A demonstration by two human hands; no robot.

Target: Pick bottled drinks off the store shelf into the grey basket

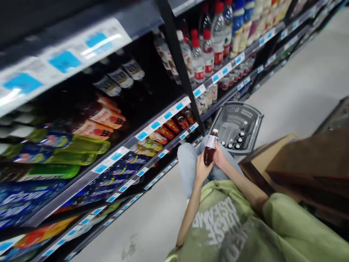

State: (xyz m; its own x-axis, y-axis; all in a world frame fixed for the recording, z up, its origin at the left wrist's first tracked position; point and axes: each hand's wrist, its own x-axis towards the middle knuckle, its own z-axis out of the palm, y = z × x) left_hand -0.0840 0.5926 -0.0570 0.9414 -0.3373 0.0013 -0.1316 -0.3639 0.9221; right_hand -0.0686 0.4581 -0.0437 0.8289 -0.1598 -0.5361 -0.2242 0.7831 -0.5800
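Note:
A small bottle (210, 147) of dark red drink with a white cap and white label is held upright over my knees. My left hand (202, 168) cups it from below and the left, fingers curled round it. My right hand (220, 157) grips its right side. I am crouched in a shop aisle, wearing a green shirt and pale jeans. Just beyond the bottle a grey plastic shopping basket (240, 120) lies on the floor with several dark-capped bottles in its near end.
Drink shelves (152, 125) with blue price tags run along the left, packed with lying and standing bottles. A black upright post (180, 62) divides them. Brown cardboard boxes (308, 163) sit at my right. Pale floor (308, 83) stretches down the aisle.

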